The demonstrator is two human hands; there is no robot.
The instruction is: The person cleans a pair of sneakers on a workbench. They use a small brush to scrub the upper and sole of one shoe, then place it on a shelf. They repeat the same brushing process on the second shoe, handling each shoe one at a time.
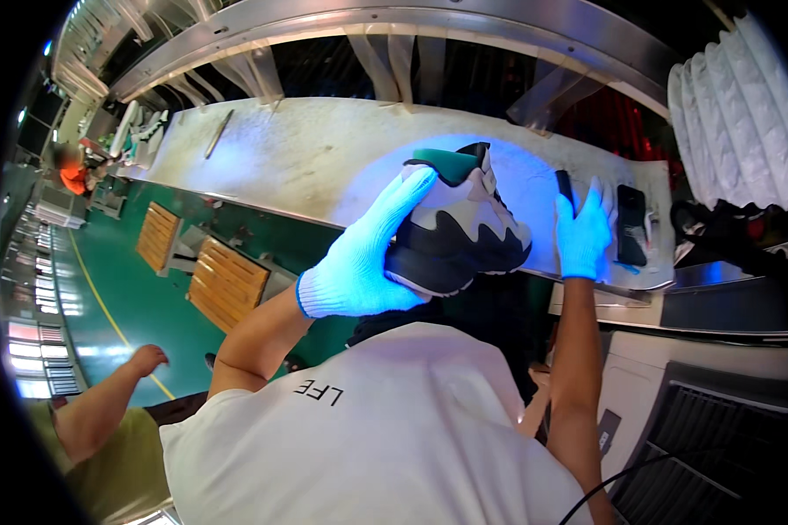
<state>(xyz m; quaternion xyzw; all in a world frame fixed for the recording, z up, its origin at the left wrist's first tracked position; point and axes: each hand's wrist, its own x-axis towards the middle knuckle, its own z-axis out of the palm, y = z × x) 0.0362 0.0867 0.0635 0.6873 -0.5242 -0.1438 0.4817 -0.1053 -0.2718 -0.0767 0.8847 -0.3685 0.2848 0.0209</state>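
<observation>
My left hand [372,245], in a white knit glove with a blue cuff edge, is closed round a sneaker [460,232] above the near edge of the workbench. The sneaker is black and pale grey in wavy panels, with teal [446,164] at its opening; its heel end lies in my palm. Farther right, my gloved right hand [581,232] is low over the bench, its fingers round the near end of a short dark bar-shaped object [565,185]. Part of this object is hidden by the glove. Bluish light falls on both gloves and the bench around them.
A black flat phone-like object [630,225] lies right of my right hand. The long pale workbench [298,157] carries a thin tool [219,134] and several shoes [144,136] at its far left. Behind runs a metal housing [394,17] with clear strips. Another person's arm [105,407] shows lower left.
</observation>
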